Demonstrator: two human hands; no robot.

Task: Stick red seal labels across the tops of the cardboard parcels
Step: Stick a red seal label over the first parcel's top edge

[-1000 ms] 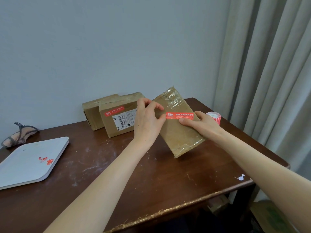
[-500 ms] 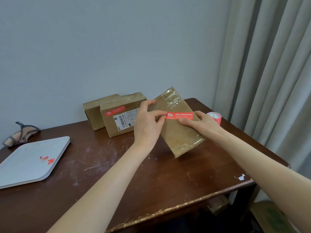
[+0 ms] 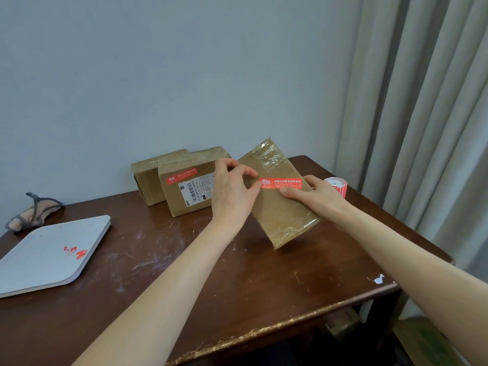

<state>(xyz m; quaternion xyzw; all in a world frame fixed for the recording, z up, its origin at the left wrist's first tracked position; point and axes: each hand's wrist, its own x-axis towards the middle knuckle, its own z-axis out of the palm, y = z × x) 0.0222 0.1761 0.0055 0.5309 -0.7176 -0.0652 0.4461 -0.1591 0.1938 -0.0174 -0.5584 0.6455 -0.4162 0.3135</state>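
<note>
At a scuffed brown table (image 3: 184,273), the right hand (image 3: 319,196) still grips the tilted parcel (image 3: 285,217). The left hand (image 3: 229,188), fingers curled, now pinches down the red label (image 3: 281,183), so the seal looks nearly fixed.

soft, even, rather dim light with a cool grey cast on the wall (image 3: 158,75); its source is out of view. shadows are faint, with blurred edges. clear tape (image 3: 269,157) on the held parcel (image 3: 280,210) gives pale glare. the curtain (image 3: 422,128) folds lean at the right edge; fine print is soft.
</note>
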